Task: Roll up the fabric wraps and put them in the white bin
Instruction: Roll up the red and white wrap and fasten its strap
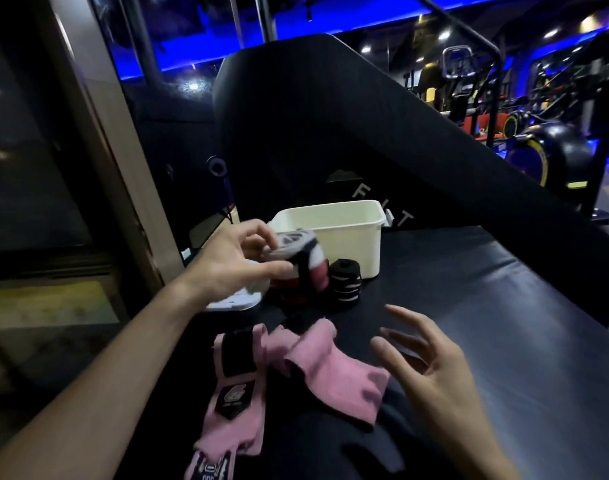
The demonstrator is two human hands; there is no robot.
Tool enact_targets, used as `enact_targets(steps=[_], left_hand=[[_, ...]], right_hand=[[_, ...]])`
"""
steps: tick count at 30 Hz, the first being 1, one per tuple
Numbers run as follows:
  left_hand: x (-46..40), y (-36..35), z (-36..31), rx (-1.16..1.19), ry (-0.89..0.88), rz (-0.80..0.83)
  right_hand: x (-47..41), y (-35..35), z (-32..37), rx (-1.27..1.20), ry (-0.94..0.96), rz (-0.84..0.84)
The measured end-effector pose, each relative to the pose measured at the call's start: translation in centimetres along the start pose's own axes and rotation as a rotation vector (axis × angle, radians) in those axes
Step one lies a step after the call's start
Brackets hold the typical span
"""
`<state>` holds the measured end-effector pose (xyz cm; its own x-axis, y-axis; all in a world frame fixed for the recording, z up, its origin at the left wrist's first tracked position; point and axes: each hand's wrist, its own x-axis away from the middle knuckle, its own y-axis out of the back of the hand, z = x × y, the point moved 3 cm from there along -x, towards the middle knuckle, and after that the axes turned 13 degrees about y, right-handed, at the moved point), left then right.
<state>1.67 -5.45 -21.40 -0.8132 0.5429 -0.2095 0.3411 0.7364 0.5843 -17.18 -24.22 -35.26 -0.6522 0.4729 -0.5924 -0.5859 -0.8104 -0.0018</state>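
My left hand (239, 261) grips a rolled wrap (296, 261), grey on top with white, pink and red bands, held just above the bench and left of the white bin (344, 237). The bin stands open-topped at the back of the black padded bench. A rolled black wrap with white stripes (344, 284) stands upright against the bin's front. An unrolled pink wrap (296, 372) with black patches lies crumpled on the bench in front of me. My right hand (427, 362) hovers above the bench right of the pink wrap, fingers spread, holding nothing.
A white lid (234, 301) lies on the bench's left edge under my left hand. The black bench (486, 323) stretches to the right. Its raised black backrest (330, 116) stands behind the bin. Gym machines fill the far right; a wall panel runs along the left.
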Motion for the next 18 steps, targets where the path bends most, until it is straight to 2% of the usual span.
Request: enact_targets(steps=[2,4,11,18], left_hand=[[-2.1,1.2,2.5,-0.150,0.083,-0.161],[-3.6,1.3,5.0,-0.268,0.168,-0.237],[-5.5,-1.2,10.0,-0.380,0.331,-0.311],[-4.9,-1.2,12.1,-0.424,0.384,-0.278]], right_hand=[[-0.1,0.8,-0.6,0.041,-0.028,-0.036],[-0.2,1.1,-0.9,0.074,-0.044,-0.041],[0.2,0.5,-1.6,0.116,-0.065,0.014],[0.6,0.4,-1.7,0.146,-0.080,0.051]])
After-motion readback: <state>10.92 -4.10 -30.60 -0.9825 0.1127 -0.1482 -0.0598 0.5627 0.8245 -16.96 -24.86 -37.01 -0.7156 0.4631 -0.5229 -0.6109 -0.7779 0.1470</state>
